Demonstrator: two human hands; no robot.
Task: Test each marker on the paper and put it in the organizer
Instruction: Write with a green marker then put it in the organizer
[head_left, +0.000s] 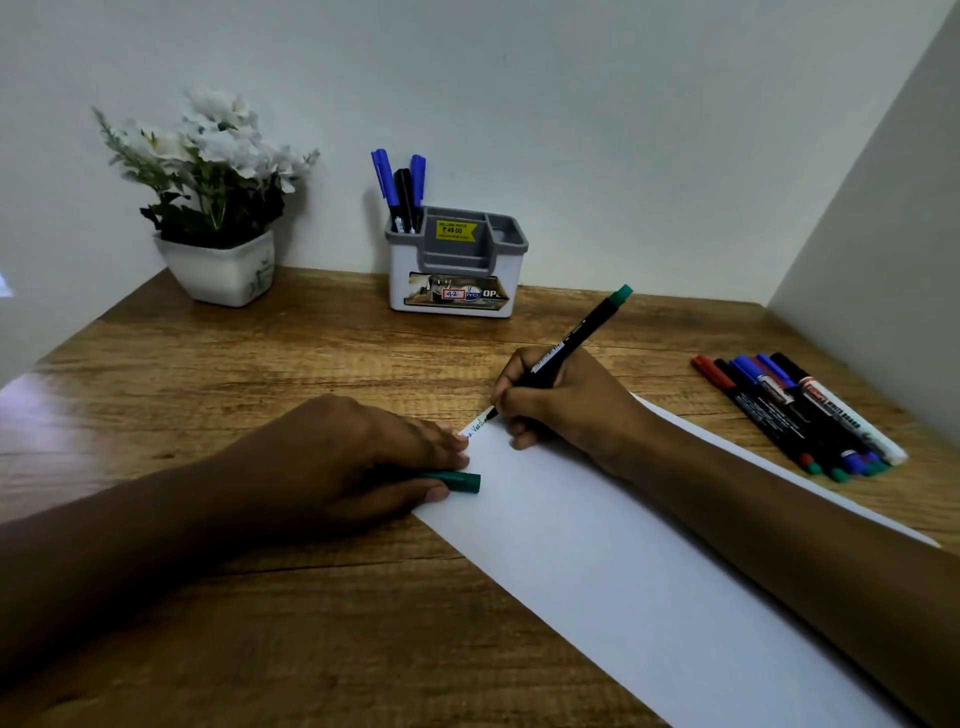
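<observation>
Green-ended black marker (574, 348) sits in right hand (561, 402), fingers pinched round the barrel, tip touching far-left corner of white paper (623, 571), beside small blue & dark handwriting already there. Marker tilts up and away to the right, green end highest. Left hand (343, 462) lies flat w/ fingertips on paper's left edge, closed round green cap (457, 480), which pokes out onto the sheet. Paper runs diagonally from mid-table toward near right, right forearm lying across it. Far right: row of capped markers (795, 410) on wooden table (208, 374), red, blue, black, one white-bodied. Far centre by wall: grey/white organizer (457, 265) w/ three markers (402, 192) upright in its left compartment, two blue, one black. Far left: white flowers in white pot (221, 270).
</observation>
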